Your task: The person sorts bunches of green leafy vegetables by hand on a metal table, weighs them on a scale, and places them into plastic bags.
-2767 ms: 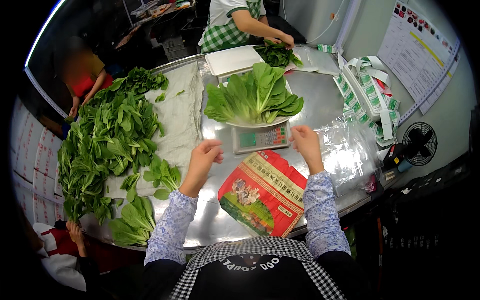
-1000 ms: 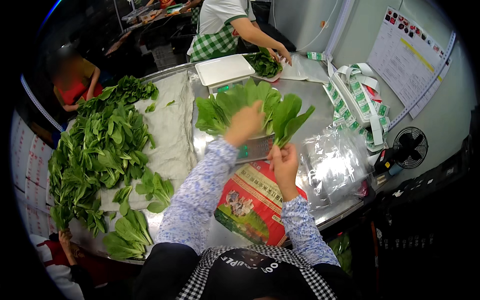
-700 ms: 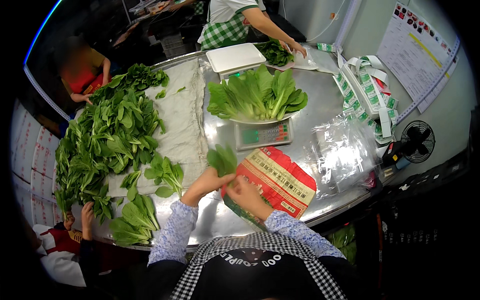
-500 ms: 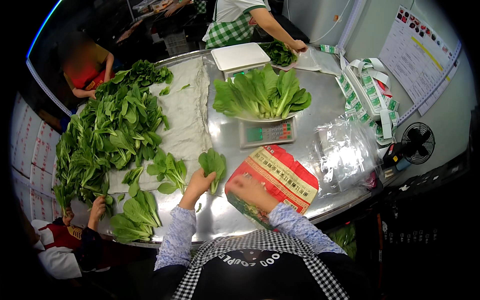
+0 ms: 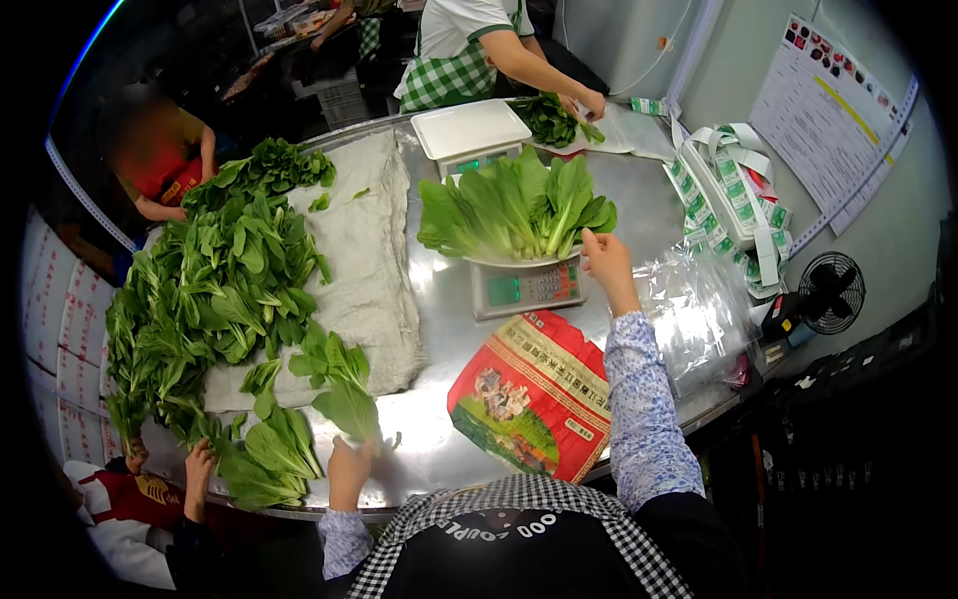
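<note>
My left hand (image 5: 348, 469) is closed on the stem of a small leafy green plant (image 5: 349, 404) at the near edge of the steel table (image 5: 439, 299). My right hand (image 5: 605, 262) reaches out to the heap of leafy greens (image 5: 514, 205) on the digital scale (image 5: 526, 285) and touches its right-hand leaves. A red printed bag (image 5: 534, 394) lies flat between my arms.
A large pile of greens (image 5: 205, 290) covers the table's left on a grey cloth (image 5: 364, 255). A second white scale (image 5: 469, 130) stands behind. Clear plastic bags (image 5: 699, 309) and label rolls (image 5: 738, 195) lie right. Other people work at the far side, left, and lower left.
My right hand left the red bag and reached up to the greens on the scale. My left hand carried a small green plant left and down toward the near edge.
</note>
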